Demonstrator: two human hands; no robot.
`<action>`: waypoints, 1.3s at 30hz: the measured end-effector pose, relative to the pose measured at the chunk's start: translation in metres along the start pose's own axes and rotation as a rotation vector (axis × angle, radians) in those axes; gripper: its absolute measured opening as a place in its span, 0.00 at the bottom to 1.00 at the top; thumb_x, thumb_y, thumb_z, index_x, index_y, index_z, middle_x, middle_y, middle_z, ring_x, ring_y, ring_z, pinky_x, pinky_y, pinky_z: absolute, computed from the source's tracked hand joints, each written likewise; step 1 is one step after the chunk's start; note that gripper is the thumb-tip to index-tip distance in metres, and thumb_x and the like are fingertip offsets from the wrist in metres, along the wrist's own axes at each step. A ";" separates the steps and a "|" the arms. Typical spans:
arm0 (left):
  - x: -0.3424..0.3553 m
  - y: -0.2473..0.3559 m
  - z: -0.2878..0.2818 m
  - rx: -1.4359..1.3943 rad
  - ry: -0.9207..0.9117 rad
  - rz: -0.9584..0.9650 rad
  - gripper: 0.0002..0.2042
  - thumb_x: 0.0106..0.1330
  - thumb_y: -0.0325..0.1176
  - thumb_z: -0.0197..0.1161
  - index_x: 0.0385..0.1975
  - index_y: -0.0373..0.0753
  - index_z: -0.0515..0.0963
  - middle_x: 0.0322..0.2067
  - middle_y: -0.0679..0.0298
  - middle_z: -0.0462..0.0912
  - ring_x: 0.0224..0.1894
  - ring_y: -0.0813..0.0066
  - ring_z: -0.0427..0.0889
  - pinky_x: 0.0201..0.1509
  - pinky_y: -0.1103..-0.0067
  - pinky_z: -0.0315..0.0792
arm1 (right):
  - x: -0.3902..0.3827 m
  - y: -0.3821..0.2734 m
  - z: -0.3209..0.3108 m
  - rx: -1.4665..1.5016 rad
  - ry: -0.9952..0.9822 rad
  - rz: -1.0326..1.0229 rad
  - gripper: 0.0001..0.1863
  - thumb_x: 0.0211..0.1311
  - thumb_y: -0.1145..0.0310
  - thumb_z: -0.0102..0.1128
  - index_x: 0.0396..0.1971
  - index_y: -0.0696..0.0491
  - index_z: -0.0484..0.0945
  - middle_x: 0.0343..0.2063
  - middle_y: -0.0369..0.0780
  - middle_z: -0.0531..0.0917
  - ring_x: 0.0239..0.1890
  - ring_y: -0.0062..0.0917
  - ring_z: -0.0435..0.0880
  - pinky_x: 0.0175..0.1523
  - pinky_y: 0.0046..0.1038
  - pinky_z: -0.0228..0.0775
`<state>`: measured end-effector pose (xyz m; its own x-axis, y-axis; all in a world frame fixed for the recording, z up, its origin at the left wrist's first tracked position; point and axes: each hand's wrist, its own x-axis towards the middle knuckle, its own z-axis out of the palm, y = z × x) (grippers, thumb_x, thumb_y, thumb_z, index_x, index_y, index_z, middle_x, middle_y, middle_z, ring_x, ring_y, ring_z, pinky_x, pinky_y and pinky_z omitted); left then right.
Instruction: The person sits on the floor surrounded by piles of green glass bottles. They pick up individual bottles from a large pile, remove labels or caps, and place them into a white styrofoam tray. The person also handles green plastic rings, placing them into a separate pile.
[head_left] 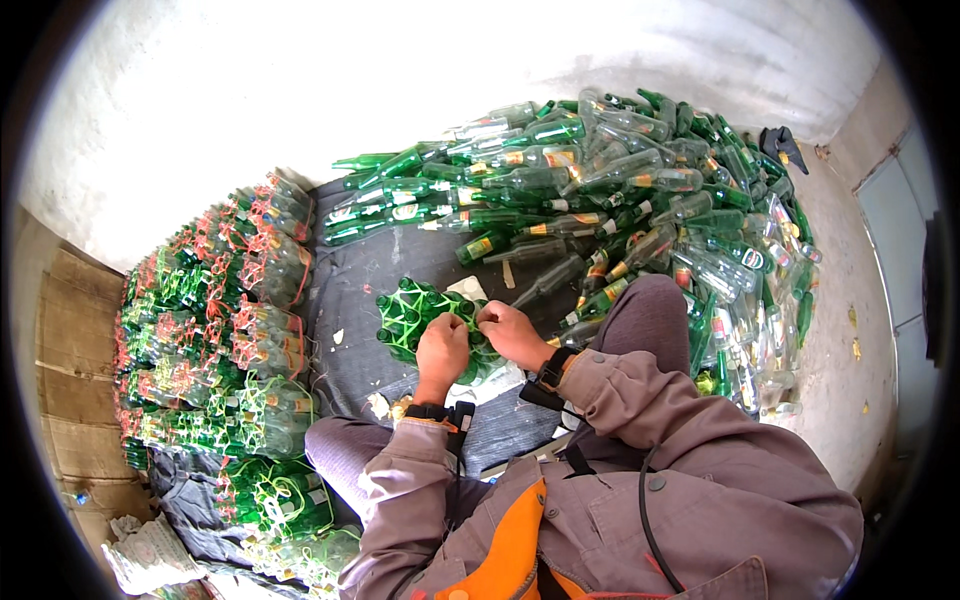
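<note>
Hands (443,350) (512,333), two, tying one bottle bundle (412,312).

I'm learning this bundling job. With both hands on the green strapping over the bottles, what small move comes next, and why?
Probably pull the strap snug where the left hand and right hand pinch it. Both meet at one spot on top of the bundle, and the tied bundles stacked at left show tight webbing.
</note>
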<state>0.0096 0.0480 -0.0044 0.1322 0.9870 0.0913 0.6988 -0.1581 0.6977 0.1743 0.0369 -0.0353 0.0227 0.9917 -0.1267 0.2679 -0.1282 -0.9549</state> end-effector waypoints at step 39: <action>-0.021 0.033 -0.021 0.212 -0.196 -0.011 0.22 0.59 0.46 0.72 0.51 0.46 0.79 0.34 0.61 0.86 0.36 0.56 0.86 0.38 0.63 0.79 | -0.025 0.012 -0.009 0.898 -0.150 0.447 0.10 0.76 0.60 0.55 0.42 0.50 0.81 0.27 0.27 0.69 0.30 0.14 0.69 0.39 0.22 0.66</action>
<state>0.0152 0.0227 0.0319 0.2428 0.9677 -0.0683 0.8293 -0.1705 0.5321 0.1853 0.0105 -0.0417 -0.1944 0.8466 -0.4955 -0.5598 -0.5106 -0.6526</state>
